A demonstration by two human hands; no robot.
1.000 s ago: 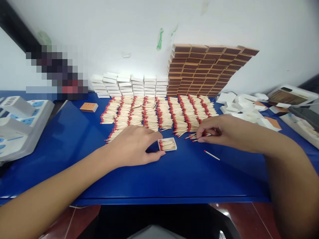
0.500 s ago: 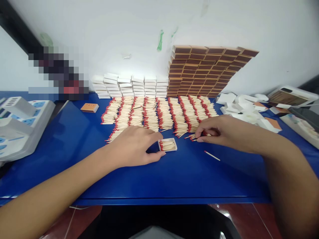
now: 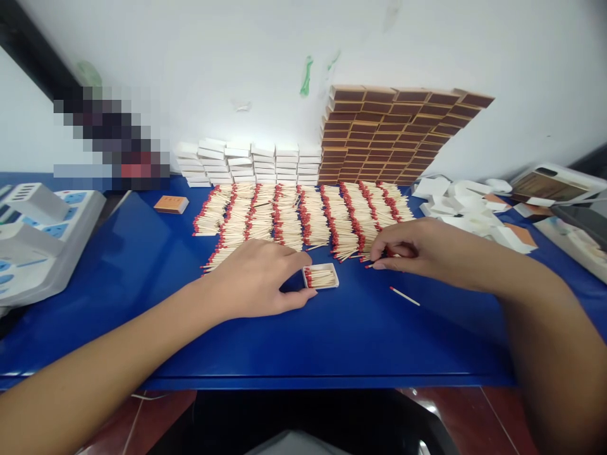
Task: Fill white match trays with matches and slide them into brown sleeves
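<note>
A small white matchbox tray lies on the blue table, part filled with red-headed matches. My left hand grips its left end between thumb and fingers. To the right, my right hand rests low at the front edge of the match rows, its thumb and fingertips pinched on matches. How many it holds is hidden by the fingers. One loose match lies on the table below this hand. Long rows of matches spread behind both hands, heads mostly to the left.
White trays and brown-sided matchboxes are stacked against the wall. An orange matchbox lies at the left, near a power strip. Scattered white and orange box pieces and a white device occupy the right.
At the right fingertips, fewer match ends stick out to the left than before. The right hand has barely shifted, and the left hand and tray stay in place.
</note>
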